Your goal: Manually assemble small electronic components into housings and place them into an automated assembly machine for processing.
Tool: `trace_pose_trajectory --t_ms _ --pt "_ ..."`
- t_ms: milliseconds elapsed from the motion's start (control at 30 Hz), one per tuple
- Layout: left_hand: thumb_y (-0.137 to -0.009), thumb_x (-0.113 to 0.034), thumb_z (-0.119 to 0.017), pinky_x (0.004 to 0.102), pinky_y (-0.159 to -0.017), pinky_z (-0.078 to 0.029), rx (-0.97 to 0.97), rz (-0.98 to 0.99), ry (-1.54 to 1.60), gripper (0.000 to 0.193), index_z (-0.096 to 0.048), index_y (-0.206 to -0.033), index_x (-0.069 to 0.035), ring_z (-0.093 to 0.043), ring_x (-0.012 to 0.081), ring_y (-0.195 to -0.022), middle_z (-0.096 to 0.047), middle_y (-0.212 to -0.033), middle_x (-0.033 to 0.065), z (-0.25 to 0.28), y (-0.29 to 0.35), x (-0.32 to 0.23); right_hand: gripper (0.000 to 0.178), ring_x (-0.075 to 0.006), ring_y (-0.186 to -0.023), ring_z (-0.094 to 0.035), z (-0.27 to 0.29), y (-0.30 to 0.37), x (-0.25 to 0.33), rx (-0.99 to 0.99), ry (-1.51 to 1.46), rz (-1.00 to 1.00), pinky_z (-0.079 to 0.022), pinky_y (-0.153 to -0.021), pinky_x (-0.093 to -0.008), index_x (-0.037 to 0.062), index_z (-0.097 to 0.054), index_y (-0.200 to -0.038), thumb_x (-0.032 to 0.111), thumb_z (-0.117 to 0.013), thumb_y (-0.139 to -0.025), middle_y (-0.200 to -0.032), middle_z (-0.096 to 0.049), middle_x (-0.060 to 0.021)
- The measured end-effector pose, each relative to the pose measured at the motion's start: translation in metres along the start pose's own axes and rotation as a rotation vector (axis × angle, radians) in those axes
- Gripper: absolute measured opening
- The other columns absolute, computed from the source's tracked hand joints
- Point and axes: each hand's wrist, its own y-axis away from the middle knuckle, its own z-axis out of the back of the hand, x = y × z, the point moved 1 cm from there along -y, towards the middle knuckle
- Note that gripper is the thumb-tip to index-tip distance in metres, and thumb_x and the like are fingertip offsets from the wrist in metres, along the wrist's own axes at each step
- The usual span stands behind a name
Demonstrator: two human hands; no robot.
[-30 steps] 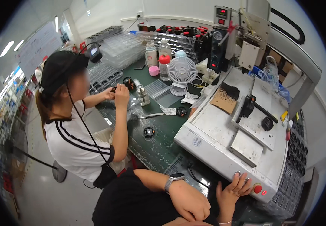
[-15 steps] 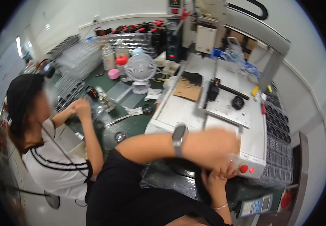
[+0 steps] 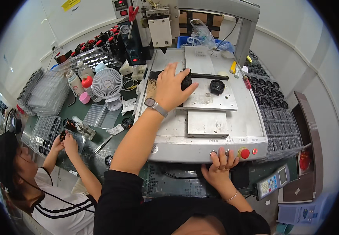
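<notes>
We have swung our left grip (image 3: pixel 171 91) up, fingers spread, bringing the black block (image 3: pixel 186 81) within reach between thumb and forefinger, while our right grip (image 3: pixel 219 170), unclenched, rests at the front panel (image 3: pixel 181 153).

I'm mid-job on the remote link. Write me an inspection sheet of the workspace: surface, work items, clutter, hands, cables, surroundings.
Surface: white machine bed, with small dark marks.
Work items: round black part on a metal plate; black fixture partly hidden by fingers.
Clutter: white fan, red-capped bottle and pink cup, left of the machine.
Hands: left hand spread beside the fixture, contact unclear; right hand with fingertips at the front panel, left of the red button.
Cables: black cable below the front panel.
Surroundings: co-worker at left, handling a small dark part; trays of round black parts at right.
</notes>
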Motion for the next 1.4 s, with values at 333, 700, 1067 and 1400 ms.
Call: trace_pose_trajectory --t_ms 333,700,1067,1400 --pt "-0.071 -0.051 -0.07 0.0642 -0.098 -0.03 0.318 0.582 -0.312 0.102 -0.014 -0.147 -0.012 -0.048 0.0441 -0.119 -0.024 -0.142 0.0322 -0.002 0.003 0.046 0.071 -0.0417 -0.134 -0.017 0.005 -0.003 0.005 0.012 -0.021 -0.025 -0.001 -0.109 -0.0561 0.0121 -0.037 -0.126 0.024 -0.074 -0.067 -0.141 -0.031 -0.0168" --pt "-0.061 -0.039 -0.078 0.0401 -0.095 -0.045 0.211 0.563 0.009 0.107 -0.021 -0.142 0.003 -0.052 0.0451 -0.109 -0.028 -0.131 0.0308 0.001 0.003 0.061 0.073 -0.0413 -0.134 -0.018 0.006 -0.004 0.008 0.012 -0.039 -0.051 -0.002 -0.11 -0.0559 0.0117 -0.036 -0.128 0.024 -0.075 -0.067 -0.143 -0.029 -0.0156" --pt "-0.058 -0.039 -0.08 0.0356 -0.099 -0.041 0.066 0.857 0.594 0.107 -0.026 -0.139 0.005 -0.047 0.0389 -0.116 -0.022 -0.135 0.028 -0.002 -0.008 0.068 0.068 -0.0412 -0.134 -0.018 0.015 -0.006 0.006 0.029 -0.032 -0.05 -0.007 -0.109 -0.0582 0.0108 -0.041 -0.127 0.024 -0.073 -0.068 -0.142 -0.029 -0.0159" --pt "-0.078 -0.037 -0.068 0.0261 -0.053 -0.043 0.05 1.017 1.258 0.037 -0.058 -0.095 -0.006 -0.051 0.0129 -0.065 -0.055 -0.079 0.0029 0.006 -0.009 0.08 0.064 -0.0299 -0.134 -0.035 0.071 0.008 -0.064 0.231 0.216 -0.408 -0.011 -0.11 -0.0534 -0.0031 -0.043 -0.134 0.013 -0.057 -0.074 -0.141 -0.041 -0.0195"
